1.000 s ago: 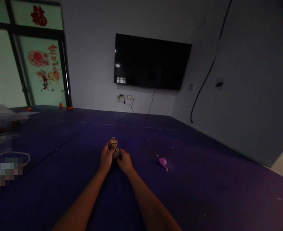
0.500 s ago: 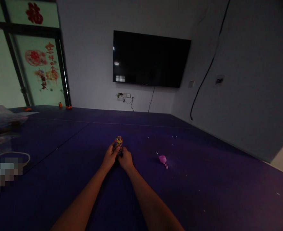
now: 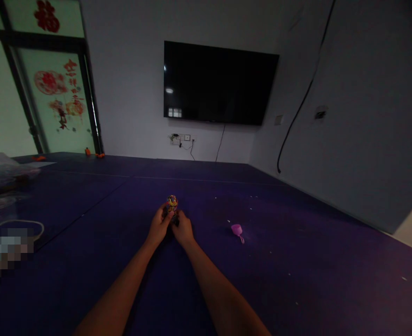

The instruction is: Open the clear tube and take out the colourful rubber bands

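A small, brightly coloured toy figure (image 3: 172, 203) stands upright on the dark purple surface (image 3: 296, 261), straight ahead of me. My left hand (image 3: 159, 227) is closed around its left side. My right hand (image 3: 182, 229) is closed around its lower right side, and the two hands touch each other. Only the toy's top shows above my fingers. The room is dim and the toy's details are hard to make out.
A small pink cup-like piece (image 3: 237, 230) with a short tail lies to the right of my hands. Clear plastic bags (image 3: 3, 175) and a white cord (image 3: 24, 225) sit at the far left. A dark wall screen (image 3: 219, 84) hangs ahead.
Both hands have pushed slightly forward with the toy, which now stands more upright between them. The view has tipped a little downward.
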The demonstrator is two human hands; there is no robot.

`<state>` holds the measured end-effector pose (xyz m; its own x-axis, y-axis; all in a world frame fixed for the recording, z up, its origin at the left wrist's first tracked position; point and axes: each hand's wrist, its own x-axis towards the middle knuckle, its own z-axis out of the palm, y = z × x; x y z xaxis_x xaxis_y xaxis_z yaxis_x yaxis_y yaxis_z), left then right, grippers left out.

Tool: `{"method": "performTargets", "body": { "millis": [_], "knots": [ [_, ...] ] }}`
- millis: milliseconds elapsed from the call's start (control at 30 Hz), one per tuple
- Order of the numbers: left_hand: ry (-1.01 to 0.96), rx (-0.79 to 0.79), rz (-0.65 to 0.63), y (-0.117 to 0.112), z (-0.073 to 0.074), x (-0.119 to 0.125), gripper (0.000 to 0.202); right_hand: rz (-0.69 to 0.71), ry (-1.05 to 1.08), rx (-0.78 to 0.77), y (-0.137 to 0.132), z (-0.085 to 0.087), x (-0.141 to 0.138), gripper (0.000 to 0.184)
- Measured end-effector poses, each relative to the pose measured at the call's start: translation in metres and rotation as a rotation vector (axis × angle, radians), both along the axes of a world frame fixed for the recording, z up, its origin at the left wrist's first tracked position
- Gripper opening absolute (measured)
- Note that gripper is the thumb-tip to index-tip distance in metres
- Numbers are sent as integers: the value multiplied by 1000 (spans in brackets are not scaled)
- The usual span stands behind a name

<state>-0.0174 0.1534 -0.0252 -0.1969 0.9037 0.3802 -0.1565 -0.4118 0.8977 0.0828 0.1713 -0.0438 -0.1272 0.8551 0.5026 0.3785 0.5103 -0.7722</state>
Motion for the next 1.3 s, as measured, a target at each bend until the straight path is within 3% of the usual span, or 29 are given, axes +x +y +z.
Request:
{"method": "performTargets", "body": {
  "millis": [167,333,433,533,667,833,1033,1167,1300],
  "knots": [
    [-22,-6,24,2,-1,-1,44,4,7,14,0,-1,-2,40],
    [-18,-4,116,12,-8,-9,43,-41,54,262,-3,6,2,80],
    [6,9,111,15,-10,-11,44,-91,-6,413,-7,16,8,83],
    [49,55,91,13,-8,-9,39,2,-170,471,-11,25,11,82],
    [31,60,122,8,-2,-4,39,-22,-148,442,-10,24,12,82],
    [-286,-23,145,5,5,-8,41,-125,-84,295,3,6,17,72],
    [-435,-80,151,7,9,-20,32,-158,-363,54,10,-1,20,64],
    [-499,-127,139,11,9,-23,23,-76,-556,76,5,5,18,57],
    [-548,-177,113,11,9,-22,14,4,-439,156,3,7,15,50]
  ]
}}
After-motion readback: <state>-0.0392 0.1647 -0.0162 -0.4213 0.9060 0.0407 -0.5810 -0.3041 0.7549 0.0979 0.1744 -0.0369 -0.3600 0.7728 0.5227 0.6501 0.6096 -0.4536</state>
